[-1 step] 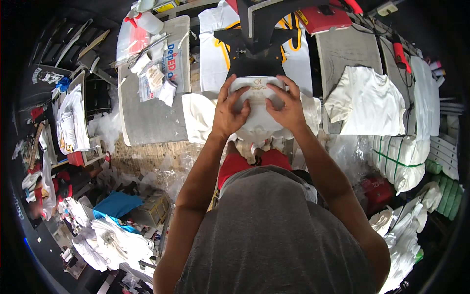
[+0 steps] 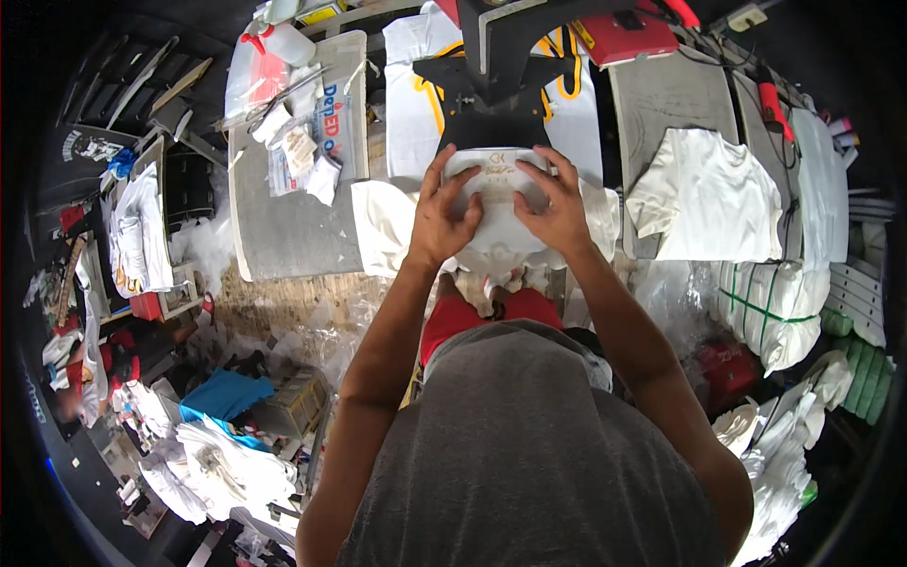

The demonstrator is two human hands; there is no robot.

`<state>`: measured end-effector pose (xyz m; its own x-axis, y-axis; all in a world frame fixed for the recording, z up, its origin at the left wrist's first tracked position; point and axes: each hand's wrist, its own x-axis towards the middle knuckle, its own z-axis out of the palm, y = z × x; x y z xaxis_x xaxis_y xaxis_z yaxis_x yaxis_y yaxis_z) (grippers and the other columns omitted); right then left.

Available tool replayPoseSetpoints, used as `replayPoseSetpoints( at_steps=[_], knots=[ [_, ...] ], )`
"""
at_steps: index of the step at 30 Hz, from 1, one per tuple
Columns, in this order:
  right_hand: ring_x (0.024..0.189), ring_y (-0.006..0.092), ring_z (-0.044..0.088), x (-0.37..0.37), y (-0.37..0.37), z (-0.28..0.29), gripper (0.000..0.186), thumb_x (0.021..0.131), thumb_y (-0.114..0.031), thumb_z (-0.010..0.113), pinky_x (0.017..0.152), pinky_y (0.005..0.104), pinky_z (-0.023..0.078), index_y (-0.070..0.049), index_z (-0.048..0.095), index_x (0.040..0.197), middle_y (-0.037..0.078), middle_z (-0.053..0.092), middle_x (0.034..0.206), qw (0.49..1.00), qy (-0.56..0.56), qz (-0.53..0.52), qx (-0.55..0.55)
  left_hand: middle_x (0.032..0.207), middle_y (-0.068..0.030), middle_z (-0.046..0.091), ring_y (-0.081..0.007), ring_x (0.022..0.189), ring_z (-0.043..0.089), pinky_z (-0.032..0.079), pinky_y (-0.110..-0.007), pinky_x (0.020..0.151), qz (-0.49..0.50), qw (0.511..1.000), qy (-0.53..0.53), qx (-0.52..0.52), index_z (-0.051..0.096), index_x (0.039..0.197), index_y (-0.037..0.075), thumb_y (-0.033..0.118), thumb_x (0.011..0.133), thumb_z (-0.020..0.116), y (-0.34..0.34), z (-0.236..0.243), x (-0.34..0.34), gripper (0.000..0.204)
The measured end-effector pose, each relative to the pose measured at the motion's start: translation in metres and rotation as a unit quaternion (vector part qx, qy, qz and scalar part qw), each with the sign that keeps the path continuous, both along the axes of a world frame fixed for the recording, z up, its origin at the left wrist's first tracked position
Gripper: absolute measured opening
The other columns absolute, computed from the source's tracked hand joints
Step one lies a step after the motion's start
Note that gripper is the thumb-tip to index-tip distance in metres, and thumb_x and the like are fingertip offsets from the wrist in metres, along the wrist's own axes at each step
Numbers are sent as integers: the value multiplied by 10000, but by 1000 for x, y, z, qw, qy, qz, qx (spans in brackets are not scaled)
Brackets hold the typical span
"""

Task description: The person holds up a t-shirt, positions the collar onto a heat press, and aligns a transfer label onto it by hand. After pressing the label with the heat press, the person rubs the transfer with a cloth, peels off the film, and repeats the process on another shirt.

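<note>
A translucent whitish film sheet [image 2: 496, 217] with a small gold print lies in front of me on a cream garment [image 2: 383, 217], whose folds show on both sides. My left hand [image 2: 446, 210] rests along the left side of the film, fingers spread and bent. On the opposite side my right hand [image 2: 553, 205] mirrors it, fingertips on the sheet. Just beyond my fingertips stands a black press-like machine [image 2: 493, 125]. Partly hidden under and behind it lies a white garment [image 2: 402, 123] with black and yellow trim.
On the left grey board [image 2: 255, 213] lie scissors [image 2: 279, 99], a plastic packet [image 2: 345, 123] and small white pieces. A cream T-shirt [image 2: 713, 194] covers part of the right board. Nearby are a red case [image 2: 628, 38] and a tied white bundle [image 2: 775, 307].
</note>
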<state>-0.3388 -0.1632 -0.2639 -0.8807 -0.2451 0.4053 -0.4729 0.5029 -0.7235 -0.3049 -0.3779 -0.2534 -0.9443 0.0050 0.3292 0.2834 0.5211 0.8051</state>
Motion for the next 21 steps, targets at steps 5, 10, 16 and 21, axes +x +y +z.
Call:
replayPoseSetpoints(
  at_steps=[5, 10, 16, 21],
  knots=[
    [1252, 338, 529, -21, 15, 31, 535, 769, -70, 744, 1071, 430, 450, -78, 641, 1294, 163, 543, 1376, 999, 23, -33, -27, 1517, -217, 447, -331, 1386, 479, 469, -357, 1044, 68, 983, -23, 170, 633, 1299, 50, -9, 929, 561, -16, 2, 6, 382],
    [1108, 300, 642, -120, 33, 179, 413, 846, -286, 797, 1006, 432, 472, -28, 666, 1140, 124, 673, 1138, 966, 193, -85, -148, 1533, -190, 441, -282, 1372, 488, 407, -373, 1123, 156, 952, -45, 260, 562, 1341, 37, -31, 1017, 435, -67, -13, 32, 355],
    [1246, 210, 568, -223, 22, 276, 551, 1034, -421, 574, 1066, 317, 414, -48, 532, 1437, 127, 635, 1321, 996, 10, 31, -79, 1522, -181, 449, -259, 1250, 554, 461, -333, 1016, 194, 937, -60, 286, 552, 1334, 15, 5, 1026, 446, -85, -25, 59, 326],
    [1275, 254, 561, -197, 15, 276, 720, 996, -536, 581, 1107, 333, 389, -101, 409, 1544, 187, 629, 1324, 989, 22, -120, 88, 1479, -189, 478, -257, 1256, 553, 464, -339, 1020, 204, 941, -56, 264, 590, 1244, -14, 8, 1025, 454, -89, -30, 78, 259]
  ],
)
